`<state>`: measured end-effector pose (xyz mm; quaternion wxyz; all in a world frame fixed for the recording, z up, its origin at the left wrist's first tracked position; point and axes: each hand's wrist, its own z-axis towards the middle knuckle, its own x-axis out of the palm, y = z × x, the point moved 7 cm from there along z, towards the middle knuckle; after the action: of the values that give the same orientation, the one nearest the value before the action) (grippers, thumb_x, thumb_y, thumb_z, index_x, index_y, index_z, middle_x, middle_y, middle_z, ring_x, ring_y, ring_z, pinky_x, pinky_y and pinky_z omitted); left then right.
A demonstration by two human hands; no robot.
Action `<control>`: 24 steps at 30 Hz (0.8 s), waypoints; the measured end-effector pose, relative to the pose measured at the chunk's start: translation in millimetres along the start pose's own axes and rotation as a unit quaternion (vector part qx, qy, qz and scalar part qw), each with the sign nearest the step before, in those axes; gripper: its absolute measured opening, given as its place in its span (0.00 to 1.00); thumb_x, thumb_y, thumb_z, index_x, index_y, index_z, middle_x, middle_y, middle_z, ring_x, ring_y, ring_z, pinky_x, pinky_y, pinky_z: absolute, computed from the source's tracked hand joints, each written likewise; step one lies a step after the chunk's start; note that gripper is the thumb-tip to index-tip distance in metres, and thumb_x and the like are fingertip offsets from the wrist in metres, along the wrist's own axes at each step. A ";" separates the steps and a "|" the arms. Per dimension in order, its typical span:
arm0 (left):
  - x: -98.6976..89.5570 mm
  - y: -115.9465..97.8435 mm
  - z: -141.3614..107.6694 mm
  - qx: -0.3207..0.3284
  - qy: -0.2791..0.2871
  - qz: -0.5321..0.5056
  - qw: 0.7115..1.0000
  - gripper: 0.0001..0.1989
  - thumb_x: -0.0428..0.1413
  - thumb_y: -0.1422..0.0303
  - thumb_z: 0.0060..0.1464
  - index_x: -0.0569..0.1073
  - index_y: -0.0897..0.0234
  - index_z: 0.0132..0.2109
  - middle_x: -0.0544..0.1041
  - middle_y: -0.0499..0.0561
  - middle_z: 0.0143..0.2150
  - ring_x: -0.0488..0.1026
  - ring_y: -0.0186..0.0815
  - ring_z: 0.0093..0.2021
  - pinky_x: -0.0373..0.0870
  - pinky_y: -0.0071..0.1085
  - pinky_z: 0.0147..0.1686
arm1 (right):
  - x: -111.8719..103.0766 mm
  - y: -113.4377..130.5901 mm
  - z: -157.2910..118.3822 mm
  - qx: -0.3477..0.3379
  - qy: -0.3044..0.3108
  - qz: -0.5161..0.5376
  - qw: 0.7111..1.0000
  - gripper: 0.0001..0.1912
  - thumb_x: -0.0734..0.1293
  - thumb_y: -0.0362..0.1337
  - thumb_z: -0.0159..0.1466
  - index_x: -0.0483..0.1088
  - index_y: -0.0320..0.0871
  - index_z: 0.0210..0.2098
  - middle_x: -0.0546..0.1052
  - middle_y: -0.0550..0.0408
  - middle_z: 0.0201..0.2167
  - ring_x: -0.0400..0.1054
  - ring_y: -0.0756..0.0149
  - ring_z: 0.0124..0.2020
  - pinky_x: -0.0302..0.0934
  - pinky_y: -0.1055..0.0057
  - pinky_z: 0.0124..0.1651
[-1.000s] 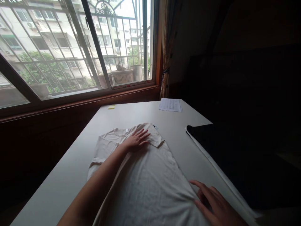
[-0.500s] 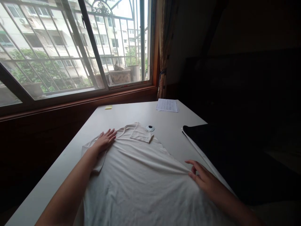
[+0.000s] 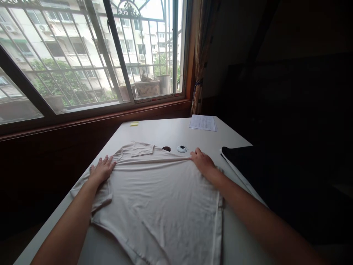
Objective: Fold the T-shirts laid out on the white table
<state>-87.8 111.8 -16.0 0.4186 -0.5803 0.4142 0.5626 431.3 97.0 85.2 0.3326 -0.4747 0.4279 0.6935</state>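
Note:
A pale T-shirt (image 3: 160, 198) lies spread across the white table (image 3: 165, 130), its collar and one sleeve toward the far side. My left hand (image 3: 102, 169) rests flat on it near the collar, fingers spread. With closed fingers, my right hand (image 3: 202, 161) pinches the shirt's far right edge. A taut fold runs between the two hands. The lower hem stretches toward me and leaves the view at the bottom.
Behind my right hand are a round white-rimmed grommet (image 3: 182, 148) and a dark hole (image 3: 166, 148) in the tabletop. Papers (image 3: 203, 122) and a yellow note (image 3: 134, 124) lie at the back. Black cloth (image 3: 242, 162) hangs over the right edge. A barred window (image 3: 91, 55) stands beyond.
My right hand has moved away from me and left, pulling the shirt's edge along. The shirt has shifted left and turned, uncovering the dark hole. My left hand has slid left and nearer.

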 end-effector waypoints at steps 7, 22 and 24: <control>-1.9 11.8 -17.4 -0.073 -0.017 -0.018 0.997 0.36 0.28 0.47 0.67 0.46 0.56 0.76 0.41 0.53 0.78 0.38 0.56 0.76 0.41 0.71 0.65 | 22.6 51.8 34.8 -0.043 -0.010 0.000 0.999 0.21 0.67 0.41 0.71 0.67 0.40 0.60 0.70 0.44 0.60 0.69 0.54 0.56 0.66 0.49 0.56; -0.3 18.3 -30.6 -0.110 -0.007 -0.052 0.992 0.38 0.29 0.46 0.66 0.46 0.58 0.76 0.38 0.54 0.79 0.35 0.57 0.76 0.38 0.70 0.66 | 83.6 91.8 -146.6 -0.262 0.144 0.110 0.948 0.35 0.56 0.57 0.72 0.49 0.55 0.74 0.43 0.52 0.76 0.37 0.50 0.76 0.29 0.46 0.75; 0.4 21.9 -42.9 -0.125 -0.016 -0.061 0.990 0.38 0.29 0.45 0.65 0.47 0.57 0.76 0.39 0.54 0.79 0.35 0.58 0.76 0.37 0.72 0.65 | 78.7 81.4 -144.0 -0.264 0.157 0.110 0.945 0.35 0.57 0.57 0.72 0.49 0.56 0.74 0.43 0.52 0.76 0.37 0.49 0.76 0.27 0.44 0.74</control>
<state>-95.5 64.2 -16.2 0.3830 -0.6433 0.2976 0.5924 388.7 -63.2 7.2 0.0460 -0.5985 0.3258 0.7304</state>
